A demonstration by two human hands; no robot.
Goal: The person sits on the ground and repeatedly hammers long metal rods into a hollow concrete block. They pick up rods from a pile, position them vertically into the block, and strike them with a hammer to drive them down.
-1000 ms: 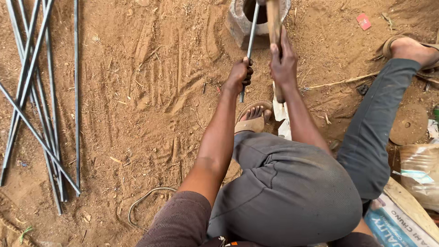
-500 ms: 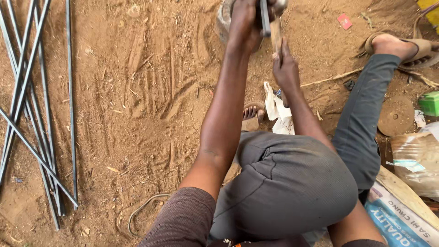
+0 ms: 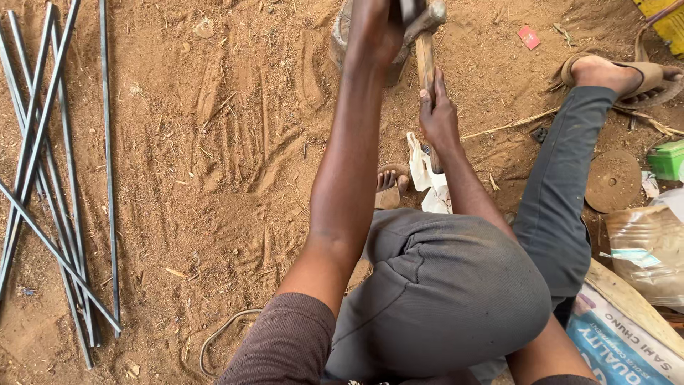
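I sit on sandy ground with my knees bent. My left hand (image 3: 374,28) reaches forward to the top of the view, closed around a thin metal rod (image 3: 407,8) whose length is mostly hidden. It is held over a round metal block (image 3: 340,36) set in the dirt. My right hand (image 3: 438,117) grips the wooden handle (image 3: 425,60) of a hammer. The hammer's metal head (image 3: 430,16) sits at the block, right beside my left hand.
Several long steel rods (image 3: 43,178) lie crossed at the left. A white plastic scrap (image 3: 427,178) lies by my bare toes. At the right are a round rusty disc (image 3: 613,180), a green box (image 3: 670,158), a plastic bag (image 3: 645,246) and a printed sack (image 3: 620,342).
My left hand has moved forward from beside my right hand to the block, carrying the rod with it. My right hand keeps its grip on the hammer handle.
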